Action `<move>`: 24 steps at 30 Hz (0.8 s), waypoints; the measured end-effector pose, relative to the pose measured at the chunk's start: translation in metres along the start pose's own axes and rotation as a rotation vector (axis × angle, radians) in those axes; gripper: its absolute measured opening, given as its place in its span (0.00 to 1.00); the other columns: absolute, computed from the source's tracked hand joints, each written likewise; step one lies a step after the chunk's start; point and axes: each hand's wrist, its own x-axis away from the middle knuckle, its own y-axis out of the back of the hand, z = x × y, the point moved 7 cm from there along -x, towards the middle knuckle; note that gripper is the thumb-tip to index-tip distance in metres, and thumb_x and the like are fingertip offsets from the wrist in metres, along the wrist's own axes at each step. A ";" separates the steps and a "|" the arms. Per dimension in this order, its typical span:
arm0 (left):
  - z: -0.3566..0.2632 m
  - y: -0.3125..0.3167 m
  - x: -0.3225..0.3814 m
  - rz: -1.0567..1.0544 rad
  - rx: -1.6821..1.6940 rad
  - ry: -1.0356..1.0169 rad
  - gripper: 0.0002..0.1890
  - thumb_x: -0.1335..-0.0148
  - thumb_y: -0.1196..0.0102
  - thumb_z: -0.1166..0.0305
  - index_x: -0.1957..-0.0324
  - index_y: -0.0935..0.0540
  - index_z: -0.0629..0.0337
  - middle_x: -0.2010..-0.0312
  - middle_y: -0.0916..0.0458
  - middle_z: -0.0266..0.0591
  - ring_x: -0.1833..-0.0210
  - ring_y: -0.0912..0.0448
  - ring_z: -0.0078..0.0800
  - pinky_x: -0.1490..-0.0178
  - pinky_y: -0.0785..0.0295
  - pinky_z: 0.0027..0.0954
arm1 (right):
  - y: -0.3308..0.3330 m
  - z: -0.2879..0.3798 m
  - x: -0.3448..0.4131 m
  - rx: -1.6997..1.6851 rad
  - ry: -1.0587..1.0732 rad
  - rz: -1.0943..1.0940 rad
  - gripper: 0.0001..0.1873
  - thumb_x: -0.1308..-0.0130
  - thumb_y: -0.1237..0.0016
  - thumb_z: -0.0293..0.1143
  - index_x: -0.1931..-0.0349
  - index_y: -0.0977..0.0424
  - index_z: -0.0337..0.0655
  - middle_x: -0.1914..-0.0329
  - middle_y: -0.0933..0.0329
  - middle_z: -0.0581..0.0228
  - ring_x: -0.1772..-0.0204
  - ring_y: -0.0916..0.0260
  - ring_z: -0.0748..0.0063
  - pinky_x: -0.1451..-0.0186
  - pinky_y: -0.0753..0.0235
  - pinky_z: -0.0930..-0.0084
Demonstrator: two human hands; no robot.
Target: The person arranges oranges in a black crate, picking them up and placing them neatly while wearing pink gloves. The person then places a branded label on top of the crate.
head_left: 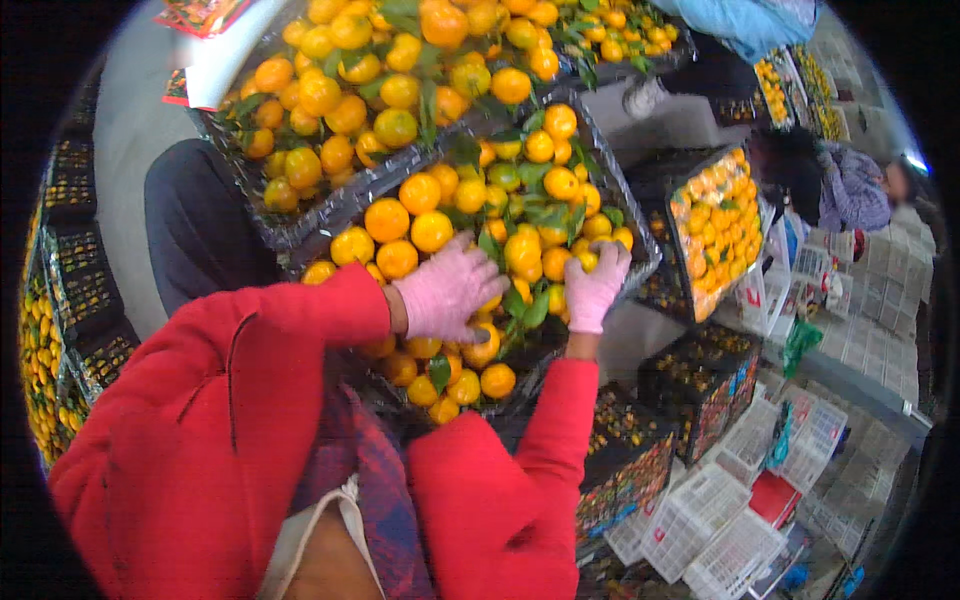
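Several orange citrus fruits with green leaves (386,219) fill a black tray lined with clear plastic film (626,202) before me. My left hand (454,289), in a pink glove with dark fingertips, lies spread over fruit near the tray's middle; whether it grips one cannot be told. At the tray's right side, my right hand (598,281), also in a pink glove, has its fingers curled over a small yellow-orange fruit (586,260); its grip is partly hidden. Red sleeves cover both arms.
A second fruit tray (300,225) adjoins at the upper left. A tilted tray of wrapped fruit (716,229) stands to the right. Stacked black crates (697,375) and white plastic crates (701,517) lie at the lower right. Another person (855,184) is at the far right.
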 end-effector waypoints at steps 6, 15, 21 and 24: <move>0.001 -0.001 0.000 -0.022 -0.023 -0.003 0.40 0.48 0.35 0.37 0.44 0.20 0.60 0.54 0.19 0.45 0.46 0.22 0.43 0.27 0.39 0.60 | -0.002 0.042 -0.048 -0.538 0.041 -0.112 0.17 0.44 0.49 0.16 0.52 0.27 0.35 0.37 0.28 0.49 0.28 0.33 0.50 0.21 0.41 0.58; 0.005 -0.007 -0.002 0.046 0.069 0.022 0.42 0.47 0.35 0.38 0.39 0.21 0.61 0.48 0.19 0.46 0.41 0.23 0.44 0.26 0.41 0.61 | -0.025 0.071 -0.053 -0.577 0.147 0.166 0.23 0.33 0.47 0.22 0.36 0.24 0.37 0.38 0.20 0.49 0.34 0.22 0.60 0.32 0.26 0.70; 0.001 -0.004 -0.005 0.154 -0.052 0.047 0.47 0.46 0.38 0.33 0.34 0.23 0.61 0.46 0.20 0.45 0.39 0.25 0.43 0.22 0.48 0.66 | 0.005 0.016 0.035 -0.192 0.100 0.332 0.11 0.31 0.44 0.27 0.52 0.16 0.35 0.54 0.14 0.50 0.51 0.16 0.58 0.42 0.21 0.68; -0.001 -0.006 -0.002 0.147 -0.117 0.050 0.49 0.46 0.39 0.32 0.32 0.24 0.61 0.43 0.21 0.45 0.37 0.26 0.43 0.21 0.48 0.66 | 0.044 0.004 0.057 0.038 -0.212 0.158 0.11 0.30 0.46 0.28 0.52 0.16 0.33 0.55 0.13 0.51 0.52 0.16 0.61 0.43 0.20 0.69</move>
